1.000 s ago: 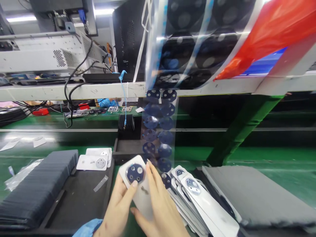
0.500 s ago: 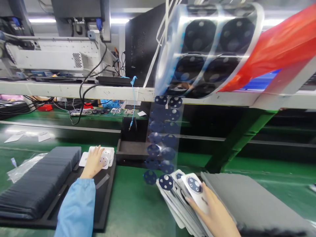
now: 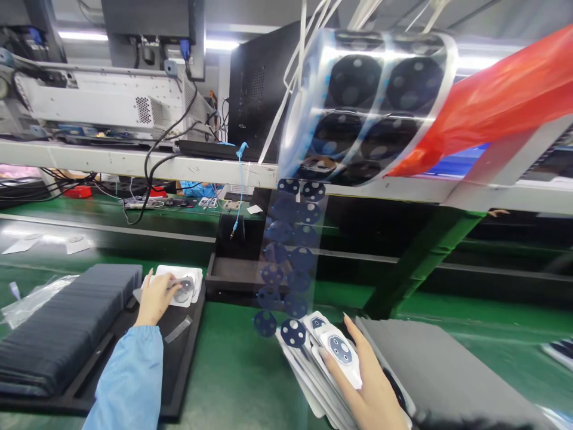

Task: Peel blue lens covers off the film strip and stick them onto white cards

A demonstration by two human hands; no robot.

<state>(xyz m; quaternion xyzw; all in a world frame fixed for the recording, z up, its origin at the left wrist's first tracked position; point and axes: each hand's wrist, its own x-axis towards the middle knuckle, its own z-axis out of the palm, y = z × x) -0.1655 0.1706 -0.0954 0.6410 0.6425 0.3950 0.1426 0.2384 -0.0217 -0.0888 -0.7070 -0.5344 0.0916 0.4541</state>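
Note:
My left hand (image 3: pixel 154 301), in a blue sleeve, pinches a thin grey panel (image 3: pixel 182 280), tilted over a small pile of white phone back covers (image 3: pixel 190 297). That pile lies on a black tray (image 3: pixel 172 364). My right hand (image 3: pixel 371 382) is around a white phone back cover (image 3: pixel 342 349) with a dark round camera patch, thumb and fingers on opposite sides. Beneath it, a fanned stack of similar covers (image 3: pixel 308 382) rests on the green bench. A clear strip of dark round stickers (image 3: pixel 293 331) hangs down to the stack's far end.
The sticker roll (image 3: pixel 358 107) hangs ahead at the shelf rail (image 3: pixel 250 173), beside red plastic (image 3: pixel 496 101). Dark sleeves (image 3: pixel 85 322) are packed at left. A grey padded pile (image 3: pixel 439 364) sits at right. A dark box (image 3: pixel 235 269) stands behind.
My left hand has gone from lying over the white covers to pinching a thin grey panel tilted above them. My right hand has lowered its cover onto the stack. The camera view shifted slightly.

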